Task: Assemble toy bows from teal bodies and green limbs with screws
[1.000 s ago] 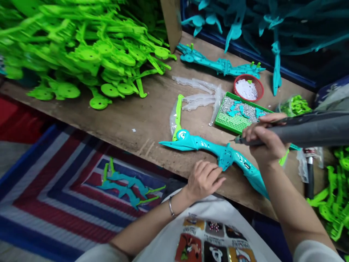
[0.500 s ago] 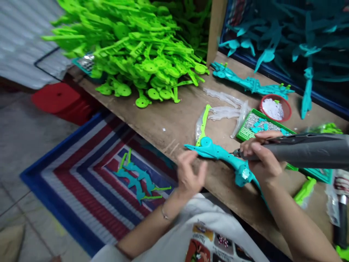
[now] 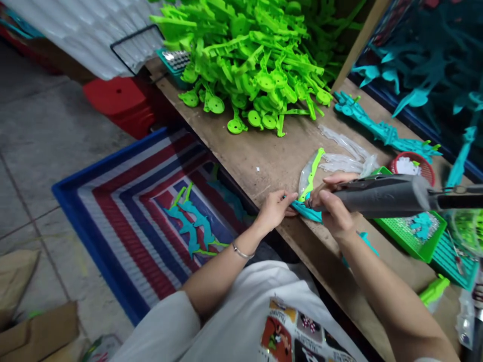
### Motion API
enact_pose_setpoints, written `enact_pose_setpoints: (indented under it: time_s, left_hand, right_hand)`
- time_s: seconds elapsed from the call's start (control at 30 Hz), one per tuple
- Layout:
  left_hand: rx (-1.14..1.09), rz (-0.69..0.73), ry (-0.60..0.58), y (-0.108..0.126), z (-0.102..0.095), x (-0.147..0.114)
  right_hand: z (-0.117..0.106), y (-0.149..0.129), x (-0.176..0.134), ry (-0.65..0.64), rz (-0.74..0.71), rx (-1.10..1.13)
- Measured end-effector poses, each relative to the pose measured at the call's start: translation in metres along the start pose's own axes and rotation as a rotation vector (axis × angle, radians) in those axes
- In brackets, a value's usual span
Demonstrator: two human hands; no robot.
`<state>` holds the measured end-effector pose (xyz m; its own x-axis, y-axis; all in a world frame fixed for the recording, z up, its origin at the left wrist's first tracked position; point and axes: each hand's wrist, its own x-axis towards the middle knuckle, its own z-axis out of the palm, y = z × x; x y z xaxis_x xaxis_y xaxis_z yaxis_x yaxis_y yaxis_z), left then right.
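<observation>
My right hand (image 3: 337, 208) is wrapped around the front of a dark grey electric screwdriver (image 3: 385, 195), which lies nearly level and points left. Its tip is at a teal plastic part (image 3: 310, 213) on the bench; the exact contact is hidden by my fingers. With thumb and fingers pinched together, my left hand (image 3: 273, 208) grips the left end of that same part at the bench edge. A clear blade with a lime-green spine (image 3: 312, 173) sticks up from the part's far side. The right forearm covers much of the teal part.
A big heap of lime-green parts (image 3: 256, 70) covers the back of the bench. Clear blades (image 3: 343, 161), a red bowl (image 3: 428, 173) and a green basket of screws (image 3: 422, 251) are to the right. Below left, a striped blue-rimmed bin (image 3: 113, 271) contains teal-and-green pieces (image 3: 194, 221).
My left hand has moved from hovering open to gripping the teal part's left end. The screwdriver tip has shifted from the part's middle towards that end. The camera view has swung left.
</observation>
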<state>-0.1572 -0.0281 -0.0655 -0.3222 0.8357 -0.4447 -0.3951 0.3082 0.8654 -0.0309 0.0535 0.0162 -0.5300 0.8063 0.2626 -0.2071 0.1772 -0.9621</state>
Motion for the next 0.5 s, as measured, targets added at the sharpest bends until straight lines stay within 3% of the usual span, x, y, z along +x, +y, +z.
enact_pose_setpoints:
  time_s: [0.2,0.5]
  left_hand:
    - [0.013,0.033,0.001,-0.005,-0.002,0.001]
    - [0.109,0.093,-0.006,0.000,-0.002,-0.005]
  right_hand:
    - [0.004,0.010,-0.002,-0.045,0.044,-0.064]
    - [0.012,0.005,0.001,-0.067,-0.013,-0.112]
